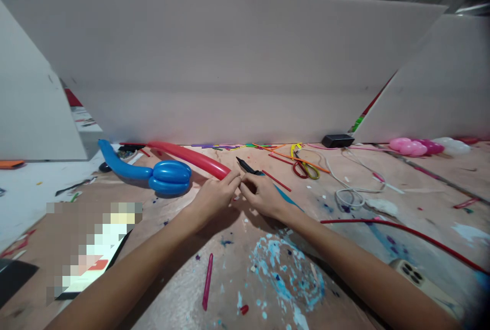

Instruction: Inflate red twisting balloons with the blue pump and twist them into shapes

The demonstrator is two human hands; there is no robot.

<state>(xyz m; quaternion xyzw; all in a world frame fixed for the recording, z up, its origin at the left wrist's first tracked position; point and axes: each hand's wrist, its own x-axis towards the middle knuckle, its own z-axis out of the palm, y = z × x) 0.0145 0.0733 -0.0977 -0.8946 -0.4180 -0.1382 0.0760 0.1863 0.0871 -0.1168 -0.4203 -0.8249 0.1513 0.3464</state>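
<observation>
A long inflated red balloon (187,155) slants from the back left down to my hands. My left hand (215,196) is closed around its near end. My right hand (265,195) meets the left at the fingertips, pinching at the same balloon end; the tip itself is hidden by the fingers. Left of the hands lies a blue balloon (170,177), twisted into short bubbles with a long curved tail. Just beyond my right fingers sits a black pointed tool (247,166), partly covered, whose kind I cannot make out.
White boards (245,65) stand across the back. Scissors (305,169), a looped white cable (350,192), a black box (337,141) and pink balloons (408,146) lie right. Phones lie on both sides: a lit one (99,253) and a pale one (424,284). Uninflated balloons (207,281) are scattered around.
</observation>
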